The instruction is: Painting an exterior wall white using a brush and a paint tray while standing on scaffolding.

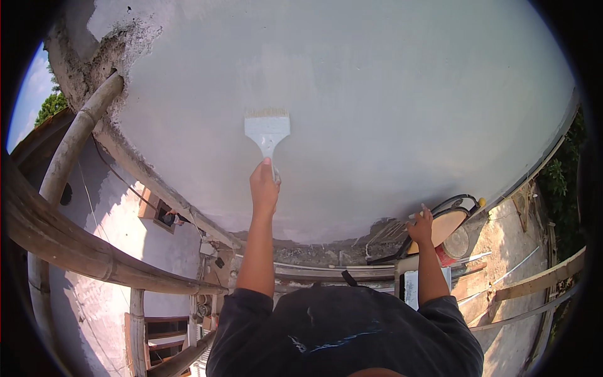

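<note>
My left hand (265,188) is closed around the handle of a wide, flat paintbrush (267,131), coated in whitish paint. The brush points up, its pale bristles against the grey-white wall (377,94), where lighter streaks show above it. Lower down and to the right, my right hand (422,226) has its fingers spread near the wall's lower edge and seems to hold nothing. Beside it is a rounded tan thing with a black rim (447,225); its kind is unclear. A red and white bucket (453,246) stands just behind my right forearm.
Bamboo poles (81,132) and a thick curved beam (100,254) stand at the left. A rough ledge (301,252) runs under the wall. Wooden bars (540,276) cross at the right. A neighbouring building (113,232) with window openings lies below at the left.
</note>
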Demonstrator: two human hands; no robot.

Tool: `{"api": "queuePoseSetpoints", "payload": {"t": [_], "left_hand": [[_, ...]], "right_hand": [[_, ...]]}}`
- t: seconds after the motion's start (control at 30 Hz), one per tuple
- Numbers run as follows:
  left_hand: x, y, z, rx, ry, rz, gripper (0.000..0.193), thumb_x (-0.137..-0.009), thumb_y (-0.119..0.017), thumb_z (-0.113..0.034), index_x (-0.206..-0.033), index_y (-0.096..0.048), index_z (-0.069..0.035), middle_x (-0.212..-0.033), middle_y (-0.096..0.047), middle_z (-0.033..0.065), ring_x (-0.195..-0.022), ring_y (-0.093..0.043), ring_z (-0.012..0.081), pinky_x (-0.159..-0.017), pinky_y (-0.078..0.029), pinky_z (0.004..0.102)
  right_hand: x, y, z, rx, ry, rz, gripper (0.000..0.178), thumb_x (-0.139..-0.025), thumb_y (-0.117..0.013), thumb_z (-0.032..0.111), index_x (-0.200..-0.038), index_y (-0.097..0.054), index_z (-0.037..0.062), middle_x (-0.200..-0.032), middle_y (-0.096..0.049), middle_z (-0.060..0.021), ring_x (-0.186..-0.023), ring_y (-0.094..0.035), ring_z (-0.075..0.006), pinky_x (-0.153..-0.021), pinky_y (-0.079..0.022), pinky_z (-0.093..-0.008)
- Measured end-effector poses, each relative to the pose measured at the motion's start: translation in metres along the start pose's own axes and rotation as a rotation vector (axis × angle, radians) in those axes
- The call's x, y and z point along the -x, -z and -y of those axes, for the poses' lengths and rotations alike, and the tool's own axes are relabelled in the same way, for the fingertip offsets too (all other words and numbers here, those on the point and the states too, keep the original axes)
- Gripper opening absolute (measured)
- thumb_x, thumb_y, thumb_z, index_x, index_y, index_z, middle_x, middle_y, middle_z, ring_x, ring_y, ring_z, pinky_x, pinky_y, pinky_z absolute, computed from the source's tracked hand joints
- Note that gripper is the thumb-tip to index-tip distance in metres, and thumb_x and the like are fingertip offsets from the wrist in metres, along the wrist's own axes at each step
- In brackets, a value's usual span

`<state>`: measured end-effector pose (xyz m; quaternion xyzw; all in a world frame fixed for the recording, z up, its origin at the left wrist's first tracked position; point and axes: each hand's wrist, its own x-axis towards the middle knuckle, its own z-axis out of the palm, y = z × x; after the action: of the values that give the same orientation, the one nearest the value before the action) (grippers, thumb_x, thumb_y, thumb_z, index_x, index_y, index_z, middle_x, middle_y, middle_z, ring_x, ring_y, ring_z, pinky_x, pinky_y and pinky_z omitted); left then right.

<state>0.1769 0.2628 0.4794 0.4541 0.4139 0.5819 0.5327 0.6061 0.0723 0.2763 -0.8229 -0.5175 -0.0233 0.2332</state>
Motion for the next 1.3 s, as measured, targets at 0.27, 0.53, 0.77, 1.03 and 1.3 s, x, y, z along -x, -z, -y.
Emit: {"api": "queuePoseSetpoints", "payload": {"t": [0.27,0.53,0.77,1.03,1.3], "left_hand": [[0.058,0.052,0.142,-0.241,0.234,-0.155,0.036,-0.098,-0.047,-0.031,-0.071,-0.05,-0.007,-0.059,-0.041,-0.002,-0.048,-0.039,0.009,-0.044,-0.032,0.027],[0.028,0.067,0.04,0.054,0.001,-0.211,0.033,-0.096,-0.05,-0.034,-0.073,-0.05,-0.01,-0.056,-0.039,-0.0047,-0.043,-0.035,0.0065,-0.038,-0.025,0.0216],[-0.019,0.079,0.021,0.056,-0.025,-0.188,0.037,-0.098,-0.047,-0.033,-0.071,-0.049,-0.008,-0.059,-0.039,-0.0043,-0.047,-0.035,0.0061,-0.042,-0.025,0.0232],[0.001,0.106,0.124,-0.068,0.121,-0.224,0.042,-0.097,-0.047,-0.036,-0.067,-0.049,-0.007,-0.056,-0.04,-0.0031,-0.046,-0.036,0.008,-0.043,-0.028,0.027],[0.029,0.174,0.241,-0.604,0.264,-0.353,0.05,-0.093,-0.051,-0.034,-0.063,-0.055,0.006,-0.055,-0.052,0.0178,-0.053,-0.049,0.0277,-0.055,-0.039,0.0423]], "right_hand": [[0.001,-0.003,0.0,0.012,-0.001,-0.042,0.029,-0.07,-0.07,0.02,-0.095,-0.065,0.0072,-0.145,-0.032,-0.0196,-0.131,-0.028,-0.0442,-0.109,-0.028,-0.0487],[0.001,-0.005,-0.004,0.034,0.025,-0.033,0.029,-0.07,-0.069,0.02,-0.096,-0.064,0.0073,-0.144,-0.033,-0.0194,-0.13,-0.029,-0.044,-0.108,-0.028,-0.0489],[-0.003,-0.006,-0.007,0.032,0.058,-0.029,0.029,-0.071,-0.069,0.019,-0.097,-0.064,0.0082,-0.143,-0.034,-0.0205,-0.13,-0.03,-0.0441,-0.108,-0.028,-0.0491],[-0.002,-0.003,-0.005,0.031,0.028,-0.013,0.028,-0.071,-0.07,0.019,-0.095,-0.064,0.0086,-0.143,-0.033,-0.021,-0.13,-0.03,-0.0439,-0.108,-0.027,-0.0489],[-0.002,-0.003,0.0,0.031,0.044,-0.026,0.027,-0.07,-0.07,0.019,-0.095,-0.064,0.008,-0.143,-0.035,-0.0206,-0.13,-0.03,-0.0439,-0.108,-0.028,-0.0493]]}}
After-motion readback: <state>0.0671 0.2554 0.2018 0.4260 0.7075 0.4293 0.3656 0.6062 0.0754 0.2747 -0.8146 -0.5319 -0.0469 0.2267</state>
